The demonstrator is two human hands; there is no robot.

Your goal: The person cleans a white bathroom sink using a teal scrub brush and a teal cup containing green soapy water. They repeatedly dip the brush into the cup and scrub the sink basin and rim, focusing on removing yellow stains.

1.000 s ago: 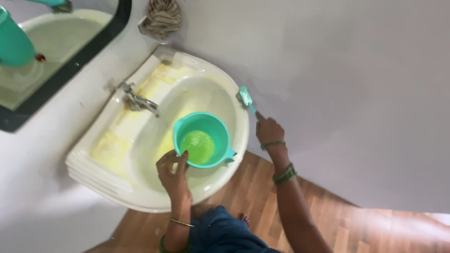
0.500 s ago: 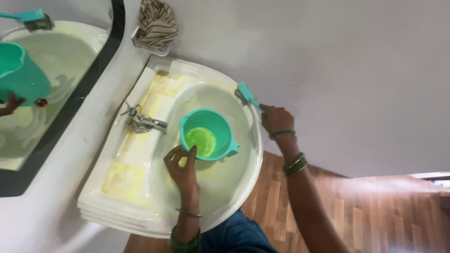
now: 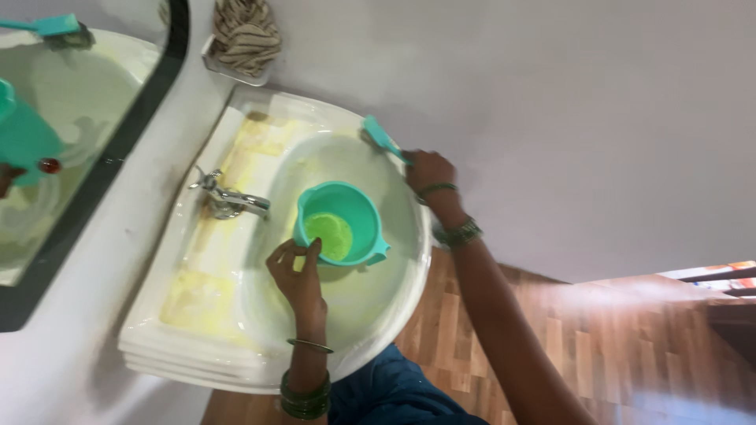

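A white wash basin (image 3: 197,358) smeared with yellow foam hangs on the wall. My left hand (image 3: 295,275) grips the rim of a teal plastic mug (image 3: 339,224) held over the bowl; green liquid sits inside it. My right hand (image 3: 427,171) holds a teal scrub brush (image 3: 380,137) by its handle, with the brush head pressed on the basin's far right rim. Both wrists wear green bangles.
A metal tap (image 3: 228,201) sticks out over the bowl at the left. A striped cloth (image 3: 246,35) lies in a small wall dish above the basin. A black-framed mirror (image 3: 79,118) is at the left. Wooden floor (image 3: 614,354) shows at the lower right.
My right hand has slid the brush along the rim toward the back of the basin. The mug has stayed over the bowl in my left hand. The view shifted slightly.
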